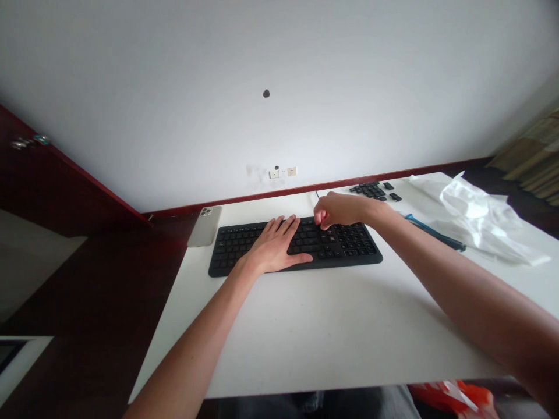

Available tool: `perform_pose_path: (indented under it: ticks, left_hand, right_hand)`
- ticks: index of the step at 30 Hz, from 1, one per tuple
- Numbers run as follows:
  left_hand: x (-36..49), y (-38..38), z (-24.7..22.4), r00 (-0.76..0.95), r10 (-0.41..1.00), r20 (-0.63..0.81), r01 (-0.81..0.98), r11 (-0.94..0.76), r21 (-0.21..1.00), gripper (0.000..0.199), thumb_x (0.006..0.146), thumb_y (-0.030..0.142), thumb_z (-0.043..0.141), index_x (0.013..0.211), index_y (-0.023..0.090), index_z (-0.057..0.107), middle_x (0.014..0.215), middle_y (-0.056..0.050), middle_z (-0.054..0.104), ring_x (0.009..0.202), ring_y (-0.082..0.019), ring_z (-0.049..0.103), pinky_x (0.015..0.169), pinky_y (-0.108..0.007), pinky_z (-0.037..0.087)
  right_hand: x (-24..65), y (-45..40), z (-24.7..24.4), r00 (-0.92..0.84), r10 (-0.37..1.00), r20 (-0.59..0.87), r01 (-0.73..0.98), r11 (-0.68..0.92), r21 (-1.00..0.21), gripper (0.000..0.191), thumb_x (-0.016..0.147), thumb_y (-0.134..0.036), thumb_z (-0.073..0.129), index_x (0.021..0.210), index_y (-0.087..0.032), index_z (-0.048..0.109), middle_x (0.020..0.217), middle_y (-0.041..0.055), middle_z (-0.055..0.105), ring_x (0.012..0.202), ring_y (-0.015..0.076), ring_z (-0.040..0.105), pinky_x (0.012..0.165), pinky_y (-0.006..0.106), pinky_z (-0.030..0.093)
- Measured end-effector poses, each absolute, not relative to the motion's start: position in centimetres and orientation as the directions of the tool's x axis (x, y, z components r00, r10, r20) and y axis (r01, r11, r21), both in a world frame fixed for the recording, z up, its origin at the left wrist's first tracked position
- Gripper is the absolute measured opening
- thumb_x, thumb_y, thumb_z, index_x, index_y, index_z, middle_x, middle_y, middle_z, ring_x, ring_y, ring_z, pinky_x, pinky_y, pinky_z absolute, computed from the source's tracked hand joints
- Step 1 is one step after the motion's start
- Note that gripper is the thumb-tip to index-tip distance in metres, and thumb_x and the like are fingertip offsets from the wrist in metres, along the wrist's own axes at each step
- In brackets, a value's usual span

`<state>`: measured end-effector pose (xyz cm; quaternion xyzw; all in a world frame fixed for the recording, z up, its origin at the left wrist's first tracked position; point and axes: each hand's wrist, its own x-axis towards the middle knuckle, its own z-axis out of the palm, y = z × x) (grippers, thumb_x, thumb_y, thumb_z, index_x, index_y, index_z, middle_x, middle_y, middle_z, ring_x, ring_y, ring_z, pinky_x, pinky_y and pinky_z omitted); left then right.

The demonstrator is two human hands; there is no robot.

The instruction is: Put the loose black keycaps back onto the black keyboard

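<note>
A black full-size keyboard (295, 247) lies on the white desk (305, 320), and several of its keys show. My left hand (274, 245) rests flat on its left-middle keys with the fingers spread. My right hand (341, 210) is bunched over the upper middle of the keyboard, fingertips down among the keys. Whether those fingers grip a key is hidden. Beyond the keyboard lies a group of loose black keycaps (373, 190). A blue-handled tool (434, 233) lies to the right of my right wrist.
A silver phone (204, 227) lies face down left of the keyboard. A crumpled white plastic sheet (476, 216) covers the desk's right end. A white wall socket (283, 172) sits above the dark red desk edge. A dark red cabinet (56, 174) stands at left.
</note>
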<state>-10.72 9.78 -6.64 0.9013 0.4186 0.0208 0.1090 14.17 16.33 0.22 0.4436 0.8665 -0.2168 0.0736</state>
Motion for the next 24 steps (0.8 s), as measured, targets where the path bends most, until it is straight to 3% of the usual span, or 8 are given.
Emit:
perform_pose_path:
  ticks: [10,15,20,24]
  left_hand:
    - [-10.7,9.7,-6.4,0.641,0.765,-0.071,0.756,-0.612,0.233,0.107,0.085,0.090,0.028,0.166,0.023,0.009,0.172,-0.004,0.006,0.158,-0.035,0.006,0.129,-0.048,0.009]
    - [-10.7,9.7,-6.6,0.644,0.763,-0.062,0.753,-0.617,0.228,0.106,0.085,0.090,0.028,0.166,0.025,0.007,0.172,-0.003,0.005,0.159,-0.034,0.005,0.129,-0.049,0.010]
    - [-10.6,9.7,-6.3,0.644,0.762,-0.066,0.754,-0.619,0.221,0.106,0.087,0.088,0.029,0.166,0.021,0.010,0.172,-0.004,0.007,0.159,-0.034,0.007,0.129,-0.047,0.009]
    - [-10.5,9.7,-6.4,0.641,0.764,-0.070,0.759,-0.617,0.210,0.106,0.087,0.088,0.029,0.166,0.020,0.010,0.172,-0.006,0.006,0.158,-0.034,0.007,0.129,-0.047,0.009]
  right_hand:
    - [13.9,16.3,0.0,-0.569,0.764,-0.306,0.820,0.494,-0.290,0.016,0.077,-0.029,0.076,0.092,-0.023,0.078,0.092,0.0041,0.078,0.087,0.0245,0.071,0.071,0.031,0.049]
    - [13.5,15.9,0.0,-0.572,0.774,-0.272,0.815,0.502,-0.289,0.004,0.076,-0.025,0.077,0.078,-0.022,0.075,0.083,0.0037,0.077,0.088,0.0247,0.071,0.071,0.030,0.049]
    - [14.4,17.0,-0.8,-0.539,0.773,-0.336,0.814,0.375,-0.442,0.014,0.074,-0.034,0.079,0.083,-0.023,0.078,0.092,0.0035,0.080,0.089,0.0239,0.072,0.077,0.030,0.052]
    - [15.0,17.8,-1.1,-0.502,0.762,-0.409,0.832,0.295,-0.470,0.026,0.073,-0.041,0.078,0.092,-0.022,0.079,0.094,0.0054,0.079,0.083,0.0230,0.071,0.070,0.029,0.052]
